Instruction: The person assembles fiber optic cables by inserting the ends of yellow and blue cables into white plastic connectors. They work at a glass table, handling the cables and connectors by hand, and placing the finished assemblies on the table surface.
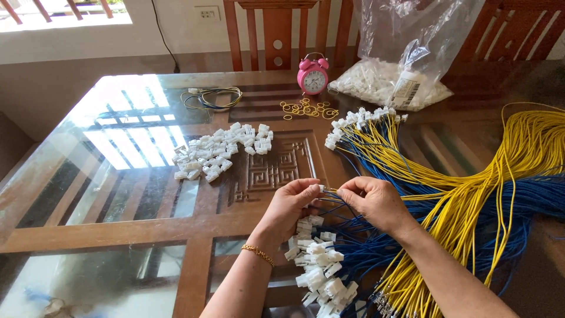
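Pinching small white plastic connector (321,188), thin yellow wire (333,191)

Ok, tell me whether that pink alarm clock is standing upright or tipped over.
Upright. The pink alarm clock stands on its feet on the glass-topped table, bells on top, its dial facing the camera, just behind the scattered rubber bands.

Clear plastic bag (406,59) of white connectors, far right of table, w/ white label (405,89) on front.
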